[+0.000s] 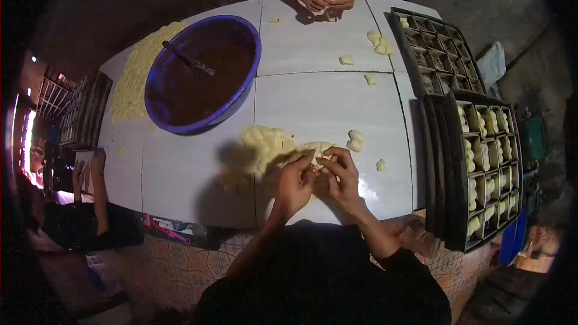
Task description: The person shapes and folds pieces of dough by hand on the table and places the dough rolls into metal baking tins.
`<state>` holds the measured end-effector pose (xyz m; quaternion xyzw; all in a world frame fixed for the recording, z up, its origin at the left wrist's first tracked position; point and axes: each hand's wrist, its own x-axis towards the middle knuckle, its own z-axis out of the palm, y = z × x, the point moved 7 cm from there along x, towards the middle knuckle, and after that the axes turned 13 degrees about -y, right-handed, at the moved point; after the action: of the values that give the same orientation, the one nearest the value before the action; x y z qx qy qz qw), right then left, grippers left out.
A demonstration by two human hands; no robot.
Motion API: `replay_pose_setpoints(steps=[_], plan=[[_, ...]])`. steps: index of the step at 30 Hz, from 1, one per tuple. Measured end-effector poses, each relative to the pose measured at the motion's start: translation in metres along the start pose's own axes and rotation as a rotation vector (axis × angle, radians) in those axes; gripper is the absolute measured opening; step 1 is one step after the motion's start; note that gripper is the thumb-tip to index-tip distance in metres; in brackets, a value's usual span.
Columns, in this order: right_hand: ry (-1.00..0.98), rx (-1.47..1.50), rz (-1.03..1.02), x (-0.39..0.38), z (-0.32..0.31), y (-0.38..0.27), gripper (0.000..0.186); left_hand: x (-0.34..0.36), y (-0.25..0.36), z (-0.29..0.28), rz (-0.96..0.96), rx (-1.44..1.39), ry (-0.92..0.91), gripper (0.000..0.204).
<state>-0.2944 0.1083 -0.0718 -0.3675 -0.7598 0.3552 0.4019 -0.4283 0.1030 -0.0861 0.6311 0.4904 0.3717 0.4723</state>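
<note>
My left hand (294, 185) and my right hand (341, 179) meet close together near the table's front edge. Thumbs and fingertips of both pinch a small piece of pale dough (315, 168), which the fingers partly cover. Just beyond them lies more pale dough (320, 145). A larger heap of dough pieces (265, 145) sits to the left of it, partly in shadow. To the right of my hands rest a shaped dough lump (356, 141) and a smaller dough bit (381, 165).
A large blue-purple basin (257, 63) of brown filling, with a long-handled utensil (186, 58), stands at left by many dough pieces (139, 78). Divided metal trays (460, 171) stand at right, some compartments holding dough. Across the table, another person's hands (328, 1) work; another person's arm (98, 192) is at far left.
</note>
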Motion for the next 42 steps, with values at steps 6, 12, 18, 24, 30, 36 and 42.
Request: replay_pose_setpoints(steps=[6, 12, 18, 24, 30, 36, 42], plan=[[0.062, 0.167, 0.065, -0.026, -0.025, -0.002, 0.019, -0.013, 0.006, 0.031, -0.136, -0.288, -0.041, 0.03], [0.142, 0.352, 0.403, -0.066, -0.019, 0.042, 0.029, -0.013, -0.024, 0.068, -0.311, -0.287, -0.092, 0.022], [-0.412, 1.017, 0.7, -0.055, -0.013, 0.064, 0.049, 0.014, -0.004, 0.062, -0.001, -0.627, -0.195, 0.044], [0.005, 0.156, 0.53, 0.021, -0.097, 0.141, 0.044, 0.051, -0.007, 0.03, 0.011, -0.401, 0.046, 0.009], [0.181, 0.453, 0.487, 0.032, -0.097, 0.232, 0.05, 0.057, -0.054, 0.007, -0.036, -0.277, 0.08, 0.009], [-0.243, -0.148, 0.582, 0.047, -0.089, 0.196, 0.048, 0.047, -0.06, 0.012, 0.114, -0.073, 0.037, 0.031], [-0.11, -0.397, 0.202, 0.029, -0.044, 0.089, 0.031, 0.067, -0.069, 0.059, 0.02, 0.547, -0.381, 0.072]])
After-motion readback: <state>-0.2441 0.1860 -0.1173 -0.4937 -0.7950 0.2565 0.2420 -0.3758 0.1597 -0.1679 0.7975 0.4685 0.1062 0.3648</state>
